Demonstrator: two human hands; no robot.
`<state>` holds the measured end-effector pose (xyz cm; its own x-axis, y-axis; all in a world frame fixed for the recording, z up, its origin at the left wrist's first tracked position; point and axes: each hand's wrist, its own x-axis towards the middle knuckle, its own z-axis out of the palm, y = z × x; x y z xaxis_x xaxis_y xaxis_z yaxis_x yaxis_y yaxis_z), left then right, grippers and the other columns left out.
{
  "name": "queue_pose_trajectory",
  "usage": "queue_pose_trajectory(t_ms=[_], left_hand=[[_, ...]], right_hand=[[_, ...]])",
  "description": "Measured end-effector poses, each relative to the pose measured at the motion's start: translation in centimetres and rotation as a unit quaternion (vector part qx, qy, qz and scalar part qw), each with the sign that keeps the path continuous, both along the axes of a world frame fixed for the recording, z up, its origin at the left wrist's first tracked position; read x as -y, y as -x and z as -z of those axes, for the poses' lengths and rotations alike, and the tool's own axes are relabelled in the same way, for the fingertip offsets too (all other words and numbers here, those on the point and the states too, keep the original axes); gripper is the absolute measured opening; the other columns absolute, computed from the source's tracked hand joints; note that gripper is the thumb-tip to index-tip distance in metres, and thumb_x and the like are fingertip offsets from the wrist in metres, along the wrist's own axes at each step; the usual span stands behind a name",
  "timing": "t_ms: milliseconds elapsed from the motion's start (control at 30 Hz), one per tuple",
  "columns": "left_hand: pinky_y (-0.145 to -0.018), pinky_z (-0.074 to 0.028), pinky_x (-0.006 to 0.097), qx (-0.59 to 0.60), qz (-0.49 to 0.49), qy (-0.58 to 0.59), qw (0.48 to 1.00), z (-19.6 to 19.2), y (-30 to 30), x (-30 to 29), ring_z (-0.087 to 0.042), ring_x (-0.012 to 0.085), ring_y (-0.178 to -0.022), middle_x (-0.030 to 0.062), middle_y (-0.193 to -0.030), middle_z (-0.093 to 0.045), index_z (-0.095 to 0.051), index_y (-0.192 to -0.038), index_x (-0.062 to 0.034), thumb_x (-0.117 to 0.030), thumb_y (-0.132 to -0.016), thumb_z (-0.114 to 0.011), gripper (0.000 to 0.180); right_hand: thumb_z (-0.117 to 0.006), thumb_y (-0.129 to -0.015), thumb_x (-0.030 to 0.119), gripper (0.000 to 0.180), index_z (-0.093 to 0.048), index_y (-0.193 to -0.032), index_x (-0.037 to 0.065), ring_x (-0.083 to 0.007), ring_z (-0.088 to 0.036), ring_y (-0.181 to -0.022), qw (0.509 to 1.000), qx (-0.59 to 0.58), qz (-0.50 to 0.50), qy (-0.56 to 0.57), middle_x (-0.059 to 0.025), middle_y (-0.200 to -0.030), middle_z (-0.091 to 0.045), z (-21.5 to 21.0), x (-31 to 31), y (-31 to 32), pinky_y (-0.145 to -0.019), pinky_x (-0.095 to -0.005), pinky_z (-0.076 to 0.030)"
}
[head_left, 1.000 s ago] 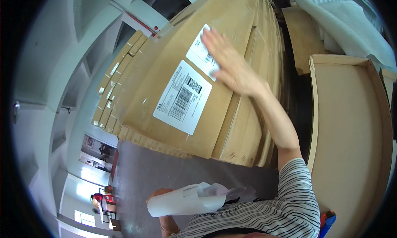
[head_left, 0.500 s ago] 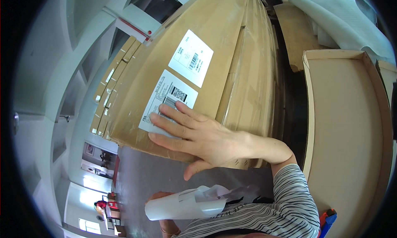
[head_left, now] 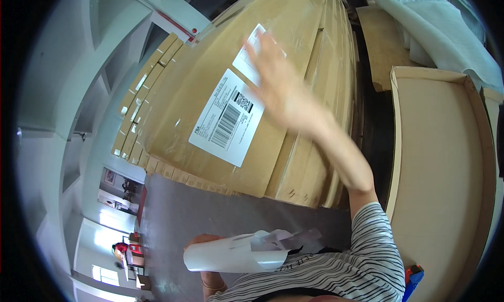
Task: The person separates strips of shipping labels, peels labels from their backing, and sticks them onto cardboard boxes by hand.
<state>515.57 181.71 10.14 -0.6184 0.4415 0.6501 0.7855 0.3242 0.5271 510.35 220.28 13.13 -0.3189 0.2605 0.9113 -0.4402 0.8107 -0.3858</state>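
Big flat brown cardboard box [head_left: 273, 66] fills most of my view, leaning on a stack of similar ones. Two white rectangular shipping labels on its face: the lower label [head_left: 227, 117] fully visible with black barcodes, the upper label [head_left: 251, 55] partly hidden behind my right hand [head_left: 281, 87].

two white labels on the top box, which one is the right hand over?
The upper label, farther along the cardboard box. The right hand partly covers it; the lower label, with its barcode, lies fully uncovered beside the hand.
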Motion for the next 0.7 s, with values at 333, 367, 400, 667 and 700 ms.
queue_pose_trajectory(t_ms=[333,367,400,667,700], left_hand=[[-0.059,-0.054,0.032,0.019,0.026,-0.046,0.998,1.6,1.5,3.5,-0.066,0.022,-0.066,0.0128,-0.076,-0.069,-0.068,-0.081,0.0006,-0.028,-0.084,-0.07,0.028],[-0.06,-0.054,0.032,0.028,0.015,-0.054,0.998,1.9,1.5,4.3,-0.066,0.0222,-0.066,0.0129,-0.076,-0.069,-0.068,-0.081,0.0005,-0.027,-0.084,-0.069,0.028],[-0.06,-0.054,0.032,0.034,-0.005,-0.063,0.997,1.7,0.8,5.3,-0.066,0.0224,-0.067,0.013,-0.077,-0.069,-0.068,-0.081,0.0005,-0.027,-0.085,-0.069,0.027],[-0.069,-0.057,0.037,0.133,0.178,-0.138,0.965,6.1,6.5,14.1,-0.068,0.0253,-0.079,0.017,-0.092,-0.069,-0.066,-0.097,0.0033,-0.025,-0.088,-0.066,0.029],[-0.071,-0.056,0.036,0.158,0.175,-0.141,0.961,6.1,6.9,14.7,-0.067,0.0253,-0.082,0.0179,-0.095,-0.068,-0.065,-0.1,0.0036,-0.028,-0.091,-0.063,0.033]], right_hand=[[-0.05,-0.088,0.059,0.076,-0.045,-0.135,0.0,-0.043,-0.024,-0.139,0.909,-0.158,-0.343,-0.176,-0.0323,-0.147,-0.024,4.6,12.1,-10.9,-0.111,-0.0558,-0.023],[-0.048,-0.086,0.062,0.079,-0.054,-0.125,-0.007,-0.0461,-0.031,-0.136,0.921,-0.202,-0.298,-0.15,-0.0354,-0.141,-0.035,4.0,11.6,-10.6,-0.113,-0.0546,-0.02],[-0.048,-0.084,0.066,0.086,-0.05,-0.129,-0.007,-0.0476,-0.028,-0.137,0.951,-0.149,-0.248,-0.113,-0.0361,-0.143,-0.031,3.6,11.4,-10.4,-0.113,-0.054,-0.019],[-0.069,-0.065,0.066,0.11,-0.036,-0.139,-0.008,-0.052,-0.037,-0.129,0.955,-0.056,-0.288,-0.046,-0.0355,-0.134,-0.042,4.7,17.2,-9.2,-0.111,-0.0548,-0.023],[-0.07,-0.066,0.065,0.106,-0.039,-0.138,-0.008,-0.0523,-0.041,-0.127,0.931,-0.087,-0.351,-0.056,-0.0347,-0.131,-0.048,5.1,18.2,-9.1,-0.111,-0.0548,-0.024]])
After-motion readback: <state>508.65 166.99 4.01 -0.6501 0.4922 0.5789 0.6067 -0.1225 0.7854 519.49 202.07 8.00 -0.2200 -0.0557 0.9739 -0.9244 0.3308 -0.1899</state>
